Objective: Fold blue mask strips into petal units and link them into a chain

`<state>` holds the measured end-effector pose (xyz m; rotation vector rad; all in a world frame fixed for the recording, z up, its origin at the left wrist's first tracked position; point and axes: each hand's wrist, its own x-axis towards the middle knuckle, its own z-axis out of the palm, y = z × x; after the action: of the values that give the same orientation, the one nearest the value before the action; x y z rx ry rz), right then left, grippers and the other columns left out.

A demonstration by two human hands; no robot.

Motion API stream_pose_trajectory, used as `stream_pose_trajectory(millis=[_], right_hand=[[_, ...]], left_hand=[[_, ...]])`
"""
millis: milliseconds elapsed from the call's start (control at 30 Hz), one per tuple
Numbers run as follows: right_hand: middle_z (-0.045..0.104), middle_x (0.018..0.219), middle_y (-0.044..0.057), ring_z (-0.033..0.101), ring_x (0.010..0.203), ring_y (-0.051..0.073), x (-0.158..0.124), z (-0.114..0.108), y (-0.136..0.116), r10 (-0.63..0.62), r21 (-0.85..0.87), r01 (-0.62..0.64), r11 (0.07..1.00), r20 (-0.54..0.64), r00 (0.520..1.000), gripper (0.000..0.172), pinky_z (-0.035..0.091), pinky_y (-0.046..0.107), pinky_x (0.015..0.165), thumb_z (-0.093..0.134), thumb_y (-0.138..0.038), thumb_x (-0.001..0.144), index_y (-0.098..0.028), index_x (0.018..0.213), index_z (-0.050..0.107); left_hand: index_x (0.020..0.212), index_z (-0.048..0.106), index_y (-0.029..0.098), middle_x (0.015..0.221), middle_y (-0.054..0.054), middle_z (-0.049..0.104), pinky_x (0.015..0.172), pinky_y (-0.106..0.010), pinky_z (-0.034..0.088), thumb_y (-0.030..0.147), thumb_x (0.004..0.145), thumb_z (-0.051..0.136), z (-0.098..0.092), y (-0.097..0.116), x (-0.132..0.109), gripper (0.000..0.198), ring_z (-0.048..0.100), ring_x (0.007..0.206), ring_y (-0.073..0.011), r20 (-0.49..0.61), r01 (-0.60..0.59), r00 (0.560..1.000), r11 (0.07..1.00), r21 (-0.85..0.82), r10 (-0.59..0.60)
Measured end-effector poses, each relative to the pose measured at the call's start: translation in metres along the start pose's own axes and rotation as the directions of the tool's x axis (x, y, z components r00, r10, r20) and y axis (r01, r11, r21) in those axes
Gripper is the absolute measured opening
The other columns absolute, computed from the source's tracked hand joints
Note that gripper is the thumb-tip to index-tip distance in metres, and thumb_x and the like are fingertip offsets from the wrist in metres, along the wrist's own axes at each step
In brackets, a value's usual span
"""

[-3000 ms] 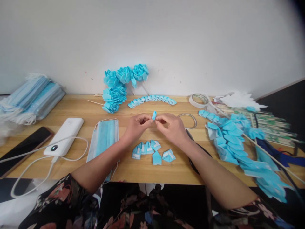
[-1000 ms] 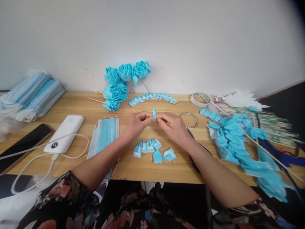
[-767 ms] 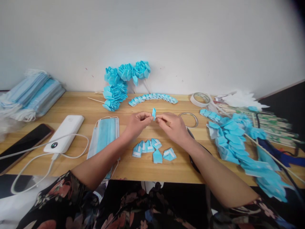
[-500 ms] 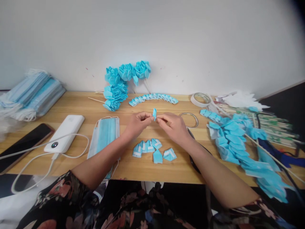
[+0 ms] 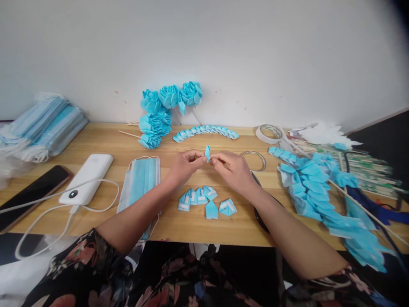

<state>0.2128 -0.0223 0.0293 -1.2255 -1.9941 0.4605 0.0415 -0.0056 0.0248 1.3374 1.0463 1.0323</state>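
Observation:
A small folded blue piece (image 5: pixel 207 152) stands upright between my two hands, just above the wooden table (image 5: pixel 105 147). My left hand (image 5: pixel 184 165) pinches it from the left with thumb and fingertips. Closed on its right side is my right hand (image 5: pixel 233 169). Below the hands lie several folded blue pieces (image 5: pixel 206 201) with white tape strips. A flat blue face mask (image 5: pixel 140 180) lies to the left of my left forearm.
Blue flowers on sticks (image 5: pixel 166 104) lean on the wall above a curved row of folded pieces (image 5: pixel 204 131). Two tape rolls (image 5: pixel 269 133) and a heap of blue pieces (image 5: pixel 315 187) lie right. A power bank (image 5: pixel 87 179), phone (image 5: pixel 28 196) and mask stack (image 5: pixel 41 128) lie left.
Both hands keep pinching the small blue piece in nearly the same spot. The view has tilted slightly since the earliest frame; nothing on the table has moved.

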Motion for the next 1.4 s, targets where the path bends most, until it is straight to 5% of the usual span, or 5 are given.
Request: stream_pose_trajectory(millis=[200, 400, 600, 767, 1400], right_hand=[[0.068, 0.075, 0.001, 0.06, 0.072, 0.015, -0.0003, -0.001, -0.0021, 0.037, 0.036, -0.037, 0.999, -0.002, 0.999, 0.018, 0.042, 0.028, 0.069, 0.051, -0.021, 0.088, -0.021, 0.079, 0.066], [0.062, 0.076, 0.0, 0.057, 0.068, 0.013, 0.0018, -0.0054, 0.0, 0.272, 0.292, -0.221, 0.931, -0.147, 0.951, 0.015, 0.043, 0.026, 0.063, 0.055, -0.034, 0.086, -0.02, 0.089, 0.06], [0.065, 0.096, 0.002, 0.06, 0.09, 0.016, 0.0056, -0.0008, 0.0051, 0.25, 0.638, -0.27, 0.721, 0.123, 0.96, 0.051, 0.046, 0.03, 0.078, 0.063, -0.03, 0.079, -0.024, 0.128, 0.048], [0.057, 0.077, -0.003, 0.052, 0.069, 0.012, 0.0058, 0.0012, 0.0061, 0.265, 0.602, -0.278, 0.749, 0.112, 0.958, 0.049, 0.04, 0.025, 0.062, 0.064, -0.026, 0.075, -0.021, 0.122, 0.054], [0.05, 0.071, -0.005, 0.047, 0.063, 0.01, 0.0053, -0.001, 0.0058, 0.239, 0.505, -0.238, 0.829, 0.065, 0.969, 0.049, 0.038, 0.025, 0.059, 0.06, -0.021, 0.075, -0.02, 0.124, 0.058]], left_hand=[[0.071, 0.065, 0.015, 0.051, 0.005, 0.044, 0.05, -0.024, 0.024, 0.038, 0.071, 0.07, -0.0023, -0.0041, 0.0017, 0.023, 0.033, 0.049, -0.0066, 0.019, 0.0, 1.0, 1.0, -0.03, 0.0], [0.067, 0.057, 0.015, 0.051, 0.004, 0.048, 0.052, -0.023, 0.029, 0.032, 0.077, 0.066, -0.0082, -0.0046, 0.0041, 0.021, 0.039, 0.048, -0.0068, 0.028, 0.002, 1.0, 0.973, -0.229, 0.004], [0.067, 0.057, 0.015, 0.052, 0.004, 0.047, 0.051, -0.022, 0.028, 0.033, 0.078, 0.066, -0.0051, -0.0068, 0.0028, 0.023, 0.038, 0.048, -0.006, 0.089, 0.01, 0.996, 0.983, -0.185, 0.006], [0.069, 0.057, 0.015, 0.054, 0.004, 0.048, 0.051, -0.022, 0.029, 0.038, 0.081, 0.061, -0.0035, -0.0088, 0.002, 0.026, 0.039, 0.049, -0.0065, 0.084, -0.019, 0.996, 0.997, -0.08, 0.025], [0.065, 0.054, 0.016, 0.053, 0.005, 0.042, 0.05, -0.023, 0.025, 0.037, 0.074, 0.062, -0.0016, -0.0019, 0.0009, 0.024, 0.033, 0.049, -0.0064, 0.092, -0.003, 0.996, 0.999, 0.052, -0.002]])
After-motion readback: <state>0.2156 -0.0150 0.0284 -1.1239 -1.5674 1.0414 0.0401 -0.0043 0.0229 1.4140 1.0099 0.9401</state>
